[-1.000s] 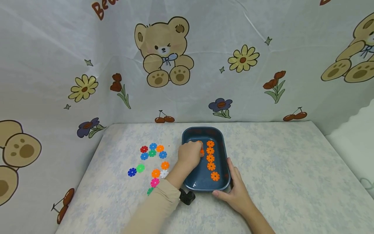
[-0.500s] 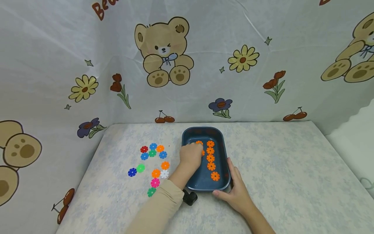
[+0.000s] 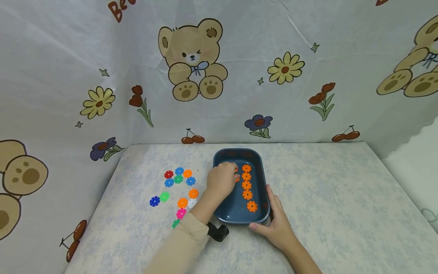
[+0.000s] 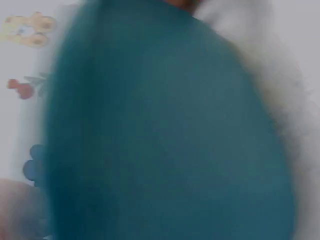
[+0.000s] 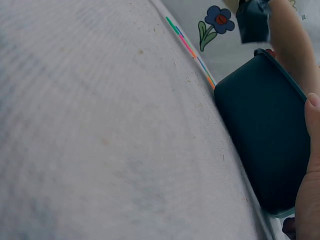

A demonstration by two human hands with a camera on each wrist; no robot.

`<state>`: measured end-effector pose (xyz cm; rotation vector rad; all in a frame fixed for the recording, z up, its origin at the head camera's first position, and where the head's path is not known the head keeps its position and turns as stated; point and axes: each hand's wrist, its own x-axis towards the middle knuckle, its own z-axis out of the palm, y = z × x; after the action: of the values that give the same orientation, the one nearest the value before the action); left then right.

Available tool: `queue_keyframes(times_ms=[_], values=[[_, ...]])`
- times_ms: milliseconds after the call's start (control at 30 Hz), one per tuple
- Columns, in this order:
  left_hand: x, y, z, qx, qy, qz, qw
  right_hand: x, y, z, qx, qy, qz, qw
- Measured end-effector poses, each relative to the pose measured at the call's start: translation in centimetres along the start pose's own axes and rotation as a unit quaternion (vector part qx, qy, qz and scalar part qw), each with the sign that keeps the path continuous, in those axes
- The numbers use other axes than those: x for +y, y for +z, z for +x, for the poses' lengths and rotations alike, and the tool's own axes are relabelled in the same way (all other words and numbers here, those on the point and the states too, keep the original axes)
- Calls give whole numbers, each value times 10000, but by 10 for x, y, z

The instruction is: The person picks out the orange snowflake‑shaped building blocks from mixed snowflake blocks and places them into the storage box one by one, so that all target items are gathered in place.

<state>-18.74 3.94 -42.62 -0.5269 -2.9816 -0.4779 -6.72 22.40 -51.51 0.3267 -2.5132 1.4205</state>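
Observation:
A dark blue rectangular tray [image 3: 239, 217] stands on the table, with a column of orange snowflake discs [image 3: 246, 185] along its right half. My left hand [image 3: 221, 179] is over the tray's left side, its bent fingers right at more orange discs [image 3: 237, 178] they partly cover; whether it pinches one I cannot tell. My right hand [image 3: 278, 224] holds the tray's near right corner, thumb at the front wall and fingers along the side. The tray wall [image 4: 175, 130] fills the left wrist view, blurred. In the right wrist view, the tray's outside [image 5: 265, 135] leans beside my thumb [image 5: 313, 107].
Left of the tray, several loose discs lie on the patterned tablecloth [image 3: 328, 190], among them a red disc [image 3: 169, 174], a dark blue disc [image 3: 154, 201] and a pink disc [image 3: 181, 214]. A black wrist camera [image 3: 218, 233] sits by the tray's near edge. Behind hangs a bear-printed cloth [image 3: 239, 45].
My left hand dips slightly toward the near side, then shifts back up and left, its thumb and forefinger now more apart. The right hand and tray stay in place.

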Motion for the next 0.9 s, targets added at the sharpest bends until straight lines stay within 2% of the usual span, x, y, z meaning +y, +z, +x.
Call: queue_keyframes(times_ms=[100, 200, 300, 400, 500, 667, 767, 900], values=[[-7, -27, -7, 51, -129, -646, 9978, 0, 1, 0, 55, -18, 46, 10000], [-19, -53, -18, 71, -370, -1004, 9942, 0, 1, 1, 90, 24, 113, 9999], [-38, -72, -31, 28, -692, -1386, 9879, 0, 1, 1, 65, 137, 119, 9998], [-65, -80, -45, -107, -1084, -1754, 9785, 0, 1, 1, 50, 219, 78, 9997], [-93, -78, -61, -255, -1400, -1979, 9698, -1, 1, 1, 51, 257, 45, 9996], [-127, -58, -84, -681, -1821, -2016, 9600, -2, 1, 1, 34, 290, 39, 9996], [-138, -44, -95, -926, -1916, -1900, 9585, -2, 1, 1, 34, 289, 40, 9996], [-143, -32, -103, -1060, -1909, -1677, 9613, -1, 2, 1, 48, 259, 47, 9996]])
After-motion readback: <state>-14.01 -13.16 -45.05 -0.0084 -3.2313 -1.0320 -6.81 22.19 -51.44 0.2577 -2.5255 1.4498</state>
